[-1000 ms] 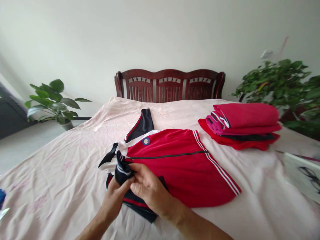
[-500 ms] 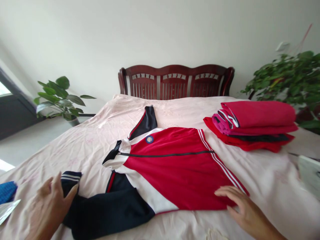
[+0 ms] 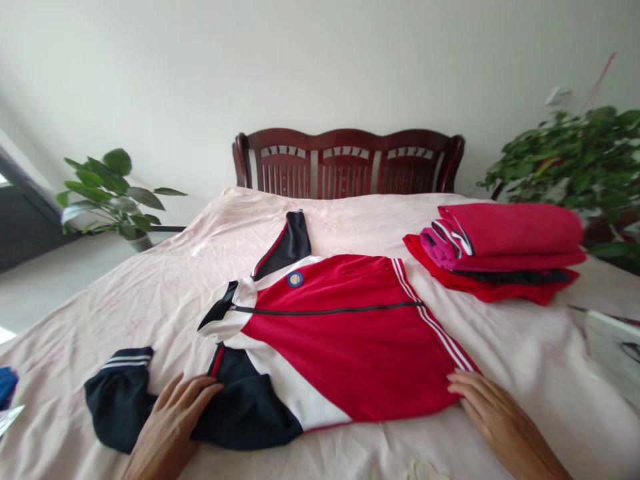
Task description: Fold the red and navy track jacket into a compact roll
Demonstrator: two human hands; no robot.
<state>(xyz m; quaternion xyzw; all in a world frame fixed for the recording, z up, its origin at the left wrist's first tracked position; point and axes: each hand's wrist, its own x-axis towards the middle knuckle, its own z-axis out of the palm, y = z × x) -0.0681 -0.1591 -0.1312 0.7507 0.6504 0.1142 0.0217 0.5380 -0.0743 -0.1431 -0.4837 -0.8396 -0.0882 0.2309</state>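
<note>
A red, white and navy zip jacket (image 3: 345,327) lies flat across the pink bedsheet (image 3: 165,280), collar to the left, hem with white stripes to the right. Its near navy sleeve (image 3: 120,393) is spread out toward the left, striped cuff showing. My left hand (image 3: 173,427) rests flat and open on that sleeve near the shoulder. My right hand (image 3: 493,417) lies flat and open at the jacket's lower hem corner, fingers pointing left. The far sleeve (image 3: 287,243) sticks out toward the headboard.
A stack of folded red and pink clothes (image 3: 500,250) sits on the bed at the right. The dark wooden headboard (image 3: 347,163) is behind. Potted plants stand at the left (image 3: 107,197) and right (image 3: 575,157). A white object (image 3: 613,350) lies at the right edge, blue cloth (image 3: 6,387) at the left edge.
Both hands held the sleeve cuff bunched over the jacket a second ago. The sleeve is now laid out to the left; my left hand moved onto it, my right hand to the hem.
</note>
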